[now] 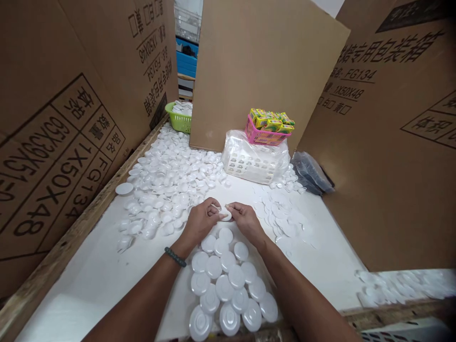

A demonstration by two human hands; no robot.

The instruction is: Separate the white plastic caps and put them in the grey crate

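Observation:
My left hand (200,222) and my right hand (245,219) meet over the white table (89,280), both pinching one small white plastic lid (225,213) between their fingertips. A dark bead bracelet (175,256) circles my left wrist. Just below the hands, between my forearms, lies a neat layer of several round white lids (228,289) in overlapping rows. A loose heap of white plastic parts (167,180) spreads to the left and behind the hands. Thin flat white discs (285,218) are scattered to the right.
Tall cardboard boxes stand left (64,118), behind (263,61) and right (388,142). A white crate in a plastic bag (254,161) carries a pink basket (263,135) of yellow-green packs. A green basket (178,118) sits at the back left. A dark bag (311,173) lies by the right box.

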